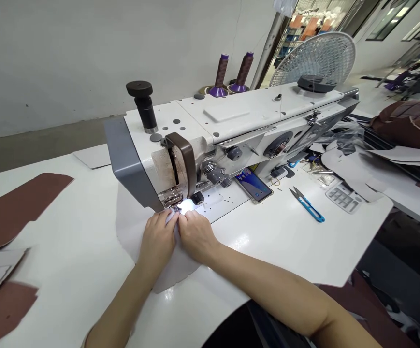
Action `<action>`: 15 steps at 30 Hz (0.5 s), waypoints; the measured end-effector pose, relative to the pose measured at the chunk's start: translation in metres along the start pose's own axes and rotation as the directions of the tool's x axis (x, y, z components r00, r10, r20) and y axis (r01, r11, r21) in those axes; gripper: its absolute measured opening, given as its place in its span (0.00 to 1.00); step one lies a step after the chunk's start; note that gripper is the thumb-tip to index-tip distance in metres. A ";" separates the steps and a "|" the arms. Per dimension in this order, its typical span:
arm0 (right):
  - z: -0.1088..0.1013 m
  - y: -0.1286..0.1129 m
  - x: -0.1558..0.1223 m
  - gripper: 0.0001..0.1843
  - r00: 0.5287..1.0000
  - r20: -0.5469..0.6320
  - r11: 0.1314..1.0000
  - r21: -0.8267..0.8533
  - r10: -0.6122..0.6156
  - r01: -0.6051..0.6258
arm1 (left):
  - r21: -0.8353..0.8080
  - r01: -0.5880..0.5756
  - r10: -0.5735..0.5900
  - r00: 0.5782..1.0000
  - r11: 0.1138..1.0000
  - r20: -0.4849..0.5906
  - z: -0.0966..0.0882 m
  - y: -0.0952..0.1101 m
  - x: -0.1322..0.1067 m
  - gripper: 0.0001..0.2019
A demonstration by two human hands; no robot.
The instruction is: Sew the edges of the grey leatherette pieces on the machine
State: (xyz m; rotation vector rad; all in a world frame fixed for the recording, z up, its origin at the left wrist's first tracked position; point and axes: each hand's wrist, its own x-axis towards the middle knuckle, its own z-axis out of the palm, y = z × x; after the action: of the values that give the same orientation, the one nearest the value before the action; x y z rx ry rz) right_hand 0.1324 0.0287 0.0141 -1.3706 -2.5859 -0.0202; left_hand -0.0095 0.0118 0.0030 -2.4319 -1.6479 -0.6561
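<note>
A pale, light-backed fabric piece [177, 276] lies on the table, its upper part running under the needle area of a white-and-grey sewing machine [173, 200]. My left hand [158, 238] presses on it just in front of the presser foot, fingers bent and close together. Right beside it, my right hand [197, 236] is closed on the same piece, thumb and fingers drawn in. The two thumbs nearly meet below the lit needle area. Both hands cover the piece's middle, so the edge between the fingers is hidden.
Brown pieces [21, 208] lie at the left. Blue thread snips [308, 205], a phone [253, 184] and a sheet of small parts [343, 198] are on the right. Behind the machine stand brown thread cones [222, 72] and a fan [314, 60].
</note>
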 end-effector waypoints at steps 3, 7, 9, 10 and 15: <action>-0.002 -0.001 0.001 0.09 1.000 0.016 1.000 -0.008 -0.007 0.007 | 0.020 -0.008 0.008 1.000 1.000 0.006 0.000 0.000 0.000 0.16; -0.003 -0.002 0.001 0.08 0.999 0.021 1.000 -0.003 -0.027 0.027 | 0.035 -0.005 0.005 1.000 0.999 0.000 0.000 -0.002 0.000 0.17; -0.001 -0.002 0.000 0.08 0.999 0.008 0.999 -0.006 -0.035 0.035 | 0.036 0.000 0.000 1.000 0.999 -0.008 0.000 -0.002 -0.001 0.17; 0.000 -0.002 0.000 0.09 0.999 0.002 0.999 -0.009 -0.037 0.037 | 0.038 0.004 -0.003 1.000 0.999 -0.013 0.000 -0.002 -0.001 0.17; 0.001 -0.001 0.001 0.09 0.999 0.029 0.999 -0.011 -0.040 0.040 | 0.062 0.003 -0.001 1.000 0.998 -0.030 0.001 -0.003 -0.001 0.17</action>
State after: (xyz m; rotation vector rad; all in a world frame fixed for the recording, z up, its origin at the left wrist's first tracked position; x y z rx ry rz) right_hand 0.1314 0.0292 0.0135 -1.3325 -2.6404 -0.0224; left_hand -0.0119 0.0124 0.0013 -2.3660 -1.6343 -0.6285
